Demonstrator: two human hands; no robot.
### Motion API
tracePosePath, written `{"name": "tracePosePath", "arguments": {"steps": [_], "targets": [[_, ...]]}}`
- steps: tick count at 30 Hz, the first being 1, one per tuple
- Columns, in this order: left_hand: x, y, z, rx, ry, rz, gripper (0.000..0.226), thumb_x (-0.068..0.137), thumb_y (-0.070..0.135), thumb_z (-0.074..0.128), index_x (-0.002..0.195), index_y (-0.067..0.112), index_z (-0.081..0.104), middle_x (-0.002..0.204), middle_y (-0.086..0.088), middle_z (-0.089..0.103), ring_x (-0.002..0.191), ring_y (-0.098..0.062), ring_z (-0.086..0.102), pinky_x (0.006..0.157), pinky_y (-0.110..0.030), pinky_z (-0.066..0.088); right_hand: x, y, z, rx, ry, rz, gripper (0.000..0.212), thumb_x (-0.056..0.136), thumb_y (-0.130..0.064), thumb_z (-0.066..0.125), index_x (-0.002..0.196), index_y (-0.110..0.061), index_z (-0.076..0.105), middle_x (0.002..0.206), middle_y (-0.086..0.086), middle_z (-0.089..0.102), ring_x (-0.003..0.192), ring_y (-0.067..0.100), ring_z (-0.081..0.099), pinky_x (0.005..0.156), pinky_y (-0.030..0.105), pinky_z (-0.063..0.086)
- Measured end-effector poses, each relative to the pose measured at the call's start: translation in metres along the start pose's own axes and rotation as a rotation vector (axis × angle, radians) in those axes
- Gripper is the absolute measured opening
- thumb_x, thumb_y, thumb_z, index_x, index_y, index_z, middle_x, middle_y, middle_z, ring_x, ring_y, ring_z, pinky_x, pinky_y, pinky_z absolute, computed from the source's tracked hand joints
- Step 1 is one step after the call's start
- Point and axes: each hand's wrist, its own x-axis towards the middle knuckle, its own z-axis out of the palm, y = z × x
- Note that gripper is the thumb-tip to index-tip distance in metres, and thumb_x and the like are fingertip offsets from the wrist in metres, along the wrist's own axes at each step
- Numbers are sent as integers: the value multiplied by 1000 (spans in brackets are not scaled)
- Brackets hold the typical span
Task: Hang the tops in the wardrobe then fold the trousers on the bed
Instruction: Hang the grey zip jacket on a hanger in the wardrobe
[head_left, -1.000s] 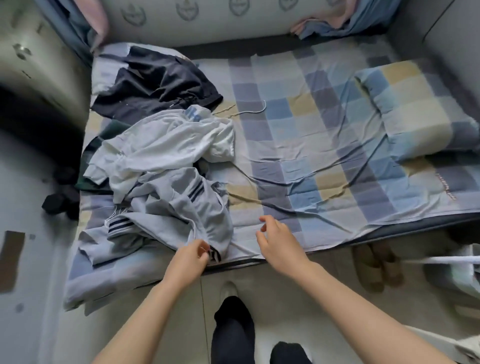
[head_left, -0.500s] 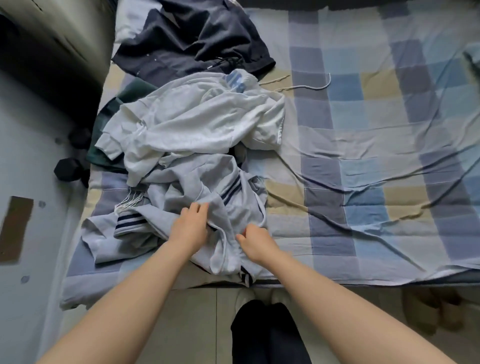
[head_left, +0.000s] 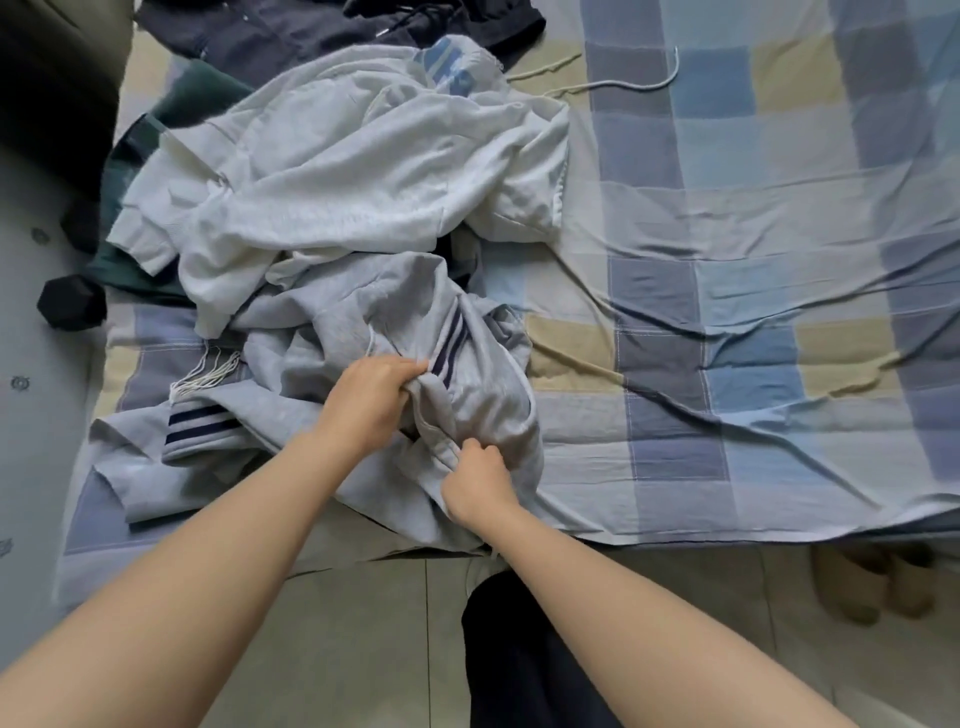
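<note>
Near the front edge of the bed (head_left: 727, 312), on its left half, lies a heap of clothes; the grey trousers (head_left: 332, 431) with dark stripes are nearest, partly under a white top (head_left: 353, 176), with dark garments (head_left: 270, 31) beyond; the left hand (head_left: 371, 402) reaches in palm down, its grip closed on a bunched fold of the trousers beside the stripes; just right and nearer, the right hand (head_left: 475, 480) has its grip pinched together on a seam of the same trousers; both forearms stretch forward from the bottom corners.
</note>
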Motion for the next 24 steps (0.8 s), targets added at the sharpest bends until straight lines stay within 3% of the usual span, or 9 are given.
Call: {"name": "tracePosePath", "arguments": {"steps": [2, 4, 7, 12, 15, 17, 19, 21, 24], "targets": [[-10, 12, -8, -147, -19, -159, 40, 91, 1, 50, 125, 14, 66, 124, -6, 67, 116, -26, 59, 97, -38, 46, -12, 13, -14, 22, -2, -46, 7, 85, -15, 47, 85, -18, 40, 111, 14, 55, 105, 37, 53, 93, 53, 43], [-24, 28, -17, -256, -10, -244, 38, 93, 4, 47, 122, 17, 68, 119, -2, 69, 112, -22, 60, 93, -34, 47, -29, 31, -34, 72, -1, -52, 21, 84, -24, 52, 71, -21, 36, 88, 8, 58, 90, 32, 56, 78, 40, 46], [-44, 56, -37, -449, 27, -347, 37, 90, -1, 45, 103, 20, 73, 99, 3, 73, 99, -19, 64, 87, -34, 50, -60, 47, -68, 274, 33, -39, 29, 85, -20, 57, 65, -19, 36, 67, 1, 47, 72, 23, 47, 52, 24, 35], [-71, 110, -89, -676, 166, -463, 32, 95, 0, 46, 101, 23, 67, 94, 14, 66, 93, -6, 61, 84, -20, 47, -116, 49, -122, 486, 118, -25, 20, 87, -9, 44, 74, -19, 33, 72, 3, 39, 68, 19, 36, 62, 33, 30], [-84, 135, -127, -883, 300, -581, 26, 97, 7, 47, 102, 16, 71, 100, -4, 71, 98, -22, 65, 90, -37, 54, -155, 34, -156, 610, 148, -29, 11, 87, -12, 39, 81, -20, 34, 82, 6, 43, 75, 21, 41, 74, 41, 48], [-93, 157, -156, -1080, 368, -651, 26, 98, 6, 45, 103, 10, 70, 99, -11, 70, 96, -29, 64, 87, -43, 52, -182, 17, -178, 681, 158, -78, 11, 88, -12, 39, 82, -20, 34, 82, 5, 40, 73, 20, 38, 69, 37, 45], [-103, 180, -189, -1178, 441, -656, 26, 99, 6, 43, 96, 10, 68, 91, -10, 67, 85, -25, 62, 75, -36, 50, -213, -2, -201, 728, 192, -160, 12, 89, -13, 41, 82, -20, 35, 79, 5, 39, 71, 19, 36, 65, 32, 35], [-113, 201, -226, -1195, 521, -622, 25, 99, 10, 45, 86, 17, 65, 81, -5, 64, 71, -19, 58, 62, -30, 44, -250, -21, -225, 785, 248, -272, 13, 89, -14, 47, 81, -21, 39, 78, 4, 42, 70, 19, 38, 66, 32, 34], [-129, 232, -284, -1162, 618, -506, 22, 99, 18, 51, 83, 20, 65, 79, -2, 67, 69, -15, 61, 63, -29, 48, -315, -46, -260, 846, 339, -482, 14, 90, -12, 55, 81, -20, 47, 71, 1, 45, 61, 13, 40, 58, 25, 33]]}}
